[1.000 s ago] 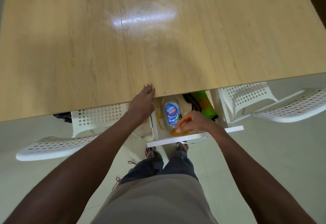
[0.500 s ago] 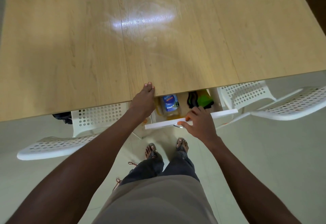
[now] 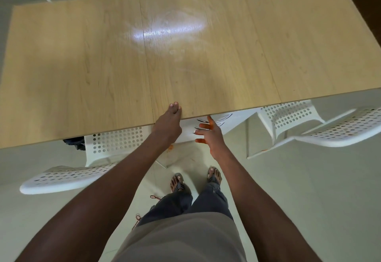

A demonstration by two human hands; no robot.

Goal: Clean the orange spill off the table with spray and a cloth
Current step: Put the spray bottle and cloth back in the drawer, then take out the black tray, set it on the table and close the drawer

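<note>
Wooden tabletop shows only faint wipe streaks at 12 o'clock, no orange left, spray and cloth out of view; left hand flat on edge, fingers together; right hand spread, orange-stained, by shut drawer at 1 o'clock.

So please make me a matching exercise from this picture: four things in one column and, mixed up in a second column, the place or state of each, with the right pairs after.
Things:
1. left hand
2. right hand
3. drawer
4. white chair

Place or state:
A. closed, under the table edge, metal handles showing
B. fingers spread, orange stain on them, holds nothing
C. stands right of the person, perforated seat
D. rests on the near edge of the table, fingers straight

Pairs: 1-D, 2-B, 3-A, 4-C
</note>
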